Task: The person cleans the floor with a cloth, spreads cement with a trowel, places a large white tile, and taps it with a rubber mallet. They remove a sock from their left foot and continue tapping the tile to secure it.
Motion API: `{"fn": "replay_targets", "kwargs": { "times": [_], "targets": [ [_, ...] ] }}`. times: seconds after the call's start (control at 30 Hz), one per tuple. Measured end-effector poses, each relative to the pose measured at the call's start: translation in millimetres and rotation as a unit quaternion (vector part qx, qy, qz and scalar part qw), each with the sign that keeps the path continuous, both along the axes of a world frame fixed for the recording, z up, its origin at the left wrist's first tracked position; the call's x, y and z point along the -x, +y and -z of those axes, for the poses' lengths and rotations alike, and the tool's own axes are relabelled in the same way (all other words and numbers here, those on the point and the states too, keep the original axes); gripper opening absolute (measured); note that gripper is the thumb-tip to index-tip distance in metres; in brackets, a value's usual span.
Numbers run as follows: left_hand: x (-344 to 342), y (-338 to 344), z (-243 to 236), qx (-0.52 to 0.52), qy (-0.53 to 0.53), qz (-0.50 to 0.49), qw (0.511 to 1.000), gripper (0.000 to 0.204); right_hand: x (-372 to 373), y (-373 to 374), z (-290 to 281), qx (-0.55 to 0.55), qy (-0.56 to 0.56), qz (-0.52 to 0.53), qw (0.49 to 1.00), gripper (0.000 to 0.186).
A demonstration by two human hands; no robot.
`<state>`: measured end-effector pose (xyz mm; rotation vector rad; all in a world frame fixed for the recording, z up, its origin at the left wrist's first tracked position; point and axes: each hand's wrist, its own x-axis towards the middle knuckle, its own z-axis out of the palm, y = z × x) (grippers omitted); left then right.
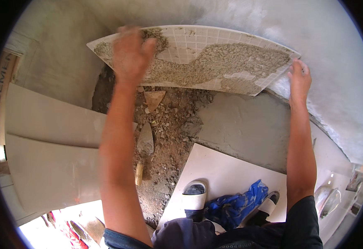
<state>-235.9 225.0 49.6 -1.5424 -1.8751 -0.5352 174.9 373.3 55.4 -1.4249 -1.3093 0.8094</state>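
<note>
A large floor tile [185, 45] is tipped up at the far side, its gridded back toward me and smeared with patches of grey cement paste [231, 60]. My right hand [300, 79] grips the tile's right corner, fingers bent around the edge. Across the tile's upper left part is my left hand [131, 56], blurred by motion, thumb held out; its other fingers are too unclear to read. Below the tile's lower edge lies a smooth bed of wet mortar [248, 128]. A pointed trowel [145, 139] with a wooden handle rests on the rubble.
Rubble and soil [169, 120] fill the ground left of the mortar, with a broken tile piece [154, 99] on it. Large tiles [52, 166] lean at the left. My sandalled feet stand on a laid tile [219, 162] beside a crumpled blue plastic bag [239, 205]. Plastered walls [339, 79] bound the corner.
</note>
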Motion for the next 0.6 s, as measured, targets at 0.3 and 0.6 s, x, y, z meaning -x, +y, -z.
{"fn": "replay_targets", "kwargs": {
  "times": [0.3, 0.6],
  "targets": [
    [31.4, -2.5, -21.2, -0.106, -0.074, -0.014, 0.992, 0.065, 3.8, 1.8, 8.3, -0.056, -0.084, 0.033, 0.994, 0.038],
    [-56.4, 35.6, -22.9, 0.051, -0.103, 0.125, 0.986, 0.047, -6.1, -33.4, 64.2, 0.081, -0.075, -0.022, 0.994, 0.079]
  ]
}}
